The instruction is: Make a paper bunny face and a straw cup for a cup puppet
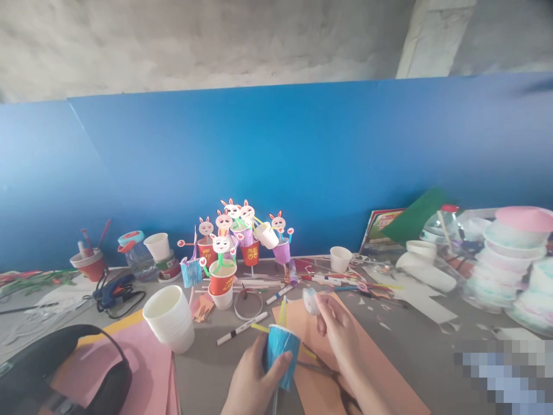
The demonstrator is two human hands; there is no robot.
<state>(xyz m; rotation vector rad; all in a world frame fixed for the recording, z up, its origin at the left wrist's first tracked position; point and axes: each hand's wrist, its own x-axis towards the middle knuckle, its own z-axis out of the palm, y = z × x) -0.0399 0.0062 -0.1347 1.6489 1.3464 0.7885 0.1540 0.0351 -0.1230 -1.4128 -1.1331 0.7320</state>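
Observation:
My left hand (253,380) is wrapped round a blue-coloured paper cup (281,353) held upside down near the bottom middle, with yellow and green straws sticking out of it. My right hand (341,337) pinches a small white round piece (310,301) just above and to the right of the cup. Both hands hover over a brown paper sheet (389,374) on the grey table. Scissors (319,369) lie on that sheet under my right hand.
A cluster of finished bunny-face cup crafts (235,242) stands at the back against the blue board. A stack of white cups (169,317) lies left, with a glue gun (113,291), pink paper (147,369), markers (242,328), a black headset (64,369) and stacked bowls (514,253) at right.

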